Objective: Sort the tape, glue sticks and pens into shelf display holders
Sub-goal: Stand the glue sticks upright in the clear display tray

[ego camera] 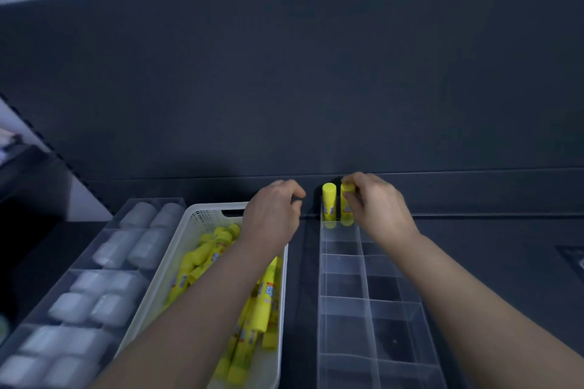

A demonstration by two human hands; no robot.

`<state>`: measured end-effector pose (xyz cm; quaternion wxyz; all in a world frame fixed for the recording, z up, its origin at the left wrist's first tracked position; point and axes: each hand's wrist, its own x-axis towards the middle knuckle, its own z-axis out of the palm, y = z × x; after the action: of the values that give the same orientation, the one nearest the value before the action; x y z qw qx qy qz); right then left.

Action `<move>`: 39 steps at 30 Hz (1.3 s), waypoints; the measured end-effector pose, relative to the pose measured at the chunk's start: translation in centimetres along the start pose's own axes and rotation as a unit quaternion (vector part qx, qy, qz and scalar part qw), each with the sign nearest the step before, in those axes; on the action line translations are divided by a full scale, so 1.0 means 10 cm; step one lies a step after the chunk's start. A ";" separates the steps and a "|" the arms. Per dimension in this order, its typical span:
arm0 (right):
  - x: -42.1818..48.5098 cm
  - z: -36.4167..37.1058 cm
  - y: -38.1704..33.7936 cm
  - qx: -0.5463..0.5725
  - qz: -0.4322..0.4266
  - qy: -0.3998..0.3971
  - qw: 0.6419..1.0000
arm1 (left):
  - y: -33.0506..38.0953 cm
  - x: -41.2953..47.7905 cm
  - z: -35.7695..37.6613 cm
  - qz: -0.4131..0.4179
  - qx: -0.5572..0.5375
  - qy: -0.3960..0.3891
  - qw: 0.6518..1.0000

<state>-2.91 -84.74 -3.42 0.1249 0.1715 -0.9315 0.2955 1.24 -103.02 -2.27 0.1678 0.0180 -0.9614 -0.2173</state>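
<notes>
Both forearms come in from 6 o'clock over a white basket at 7 o'clock, which holds a loose heap of yellow glue sticks.

At 5 o'clock of the view a clear divided holder runs away from the camera in two columns. Only its farthest row is occupied. A standing glue stick is upright in the far left cell. A held glue stick is upright just beside it at its 3 o'clock, and whether the two touch cannot be told. The right hand pinches the cap end of the held stick, its base low in the cell. The left hand hovers at 9 o'clock of the sticks, fingers loosely curled and holding nothing.

At 8 o'clock a second clear holder is filled with blurred white rolls, probably the tape, so that part looks done. Glue sorting has barely begun: two sticks placed, a basketful left, and every nearer cell bare. No pens are in view.

The dark back panel rises close behind the far row at 12 o'clock, so sticks must go in from above. The dividers are thin and hard to see. Basket and holder sit near each other with a narrow strip of worktop between them, and more worktop lies bare toward 3 o'clock.
</notes>
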 end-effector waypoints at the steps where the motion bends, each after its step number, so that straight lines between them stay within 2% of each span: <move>1: -0.01 0.02 0.00 -0.003 0.002 0.003 1.000 | -0.01 -0.02 -0.02 -0.004 0.001 0.003 1.000; 6: -0.05 0.02 -0.01 -0.066 0.029 -0.018 0.997 | -0.12 -0.07 -0.14 -0.019 -0.011 0.012 1.000; 8: -0.08 -0.03 -0.06 -0.092 0.022 0.003 0.996 | -0.18 -0.09 -0.20 -0.022 -0.016 0.022 0.999; 12: -0.16 -0.10 -0.28 -0.074 -0.024 0.053 0.996 | -0.33 -0.17 -0.34 -0.033 -0.018 0.029 0.999; 16: -0.34 -0.07 -0.59 -0.049 -0.079 0.053 0.994 | -0.55 -0.29 -0.50 -0.058 -0.025 0.009 0.998; 20: -0.57 0.10 -0.85 -0.040 -0.097 0.034 0.994 | -0.74 -0.44 -0.61 -0.065 -0.021 -0.036 0.997; 25: -0.80 0.31 -1.01 -0.035 -0.075 -0.029 0.996 | -0.77 -0.75 -0.64 -0.036 0.027 -0.117 0.992; 32: -1.02 0.34 -1.14 -0.045 -0.038 -0.015 0.998 | -0.59 -0.98 -0.55 0.009 0.226 -0.174 0.958; 35: -1.06 0.31 -1.20 -0.048 -0.034 -0.021 0.998 | -0.56 -0.98 -0.57 -0.007 0.211 -0.162 0.964; 39: -1.08 0.27 -1.30 -0.068 -0.037 -0.068 0.995 | -0.68 -0.88 -0.77 -0.066 0.096 -0.077 0.990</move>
<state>11.65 -93.68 -2.57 0.0835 0.2166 -0.9488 0.2143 11.85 -111.43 -1.35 0.0758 0.0804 -0.9847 -0.1349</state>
